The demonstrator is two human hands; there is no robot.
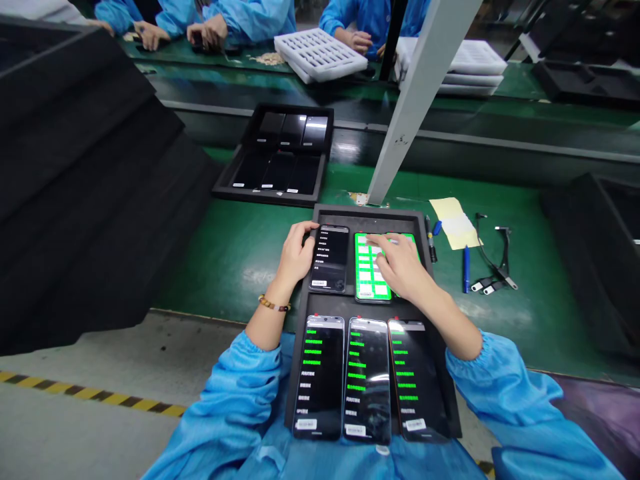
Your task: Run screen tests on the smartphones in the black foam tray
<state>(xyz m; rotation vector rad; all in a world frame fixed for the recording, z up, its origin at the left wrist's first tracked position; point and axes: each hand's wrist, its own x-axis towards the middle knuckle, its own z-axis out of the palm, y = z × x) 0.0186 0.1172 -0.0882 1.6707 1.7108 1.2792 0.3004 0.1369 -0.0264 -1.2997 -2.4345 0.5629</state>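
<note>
A black foam tray (pixel 370 212) holds several smartphones in two rows. My left hand (pixel 297 252) is bent around the tray's left edge, fingertips beside a dark-screened phone (pixel 329 263) listing white text. Over the middle phone (pixel 373 267), which shows white blocks on bright green, my right hand (pixel 400 263) is spread with a finger on or just above the screen. It partly covers another green-screened phone (pixel 411 241). Nearer me lie a left phone (pixel 319 380), a centre phone (pixel 367 383) and a right phone (pixel 419 383), all showing green and white text lines.
Behind stands another phone tray (pixel 270 199). A grey post (pixel 420 100) rises past my tray. To the right lie a yellow paper (pixel 453 223), a blue pen (pixel 467 270) and cables (pixel 503 263). Black foam (pixel 90 200) looms left. Co-workers' hands (pixel 210 32) are across the bench.
</note>
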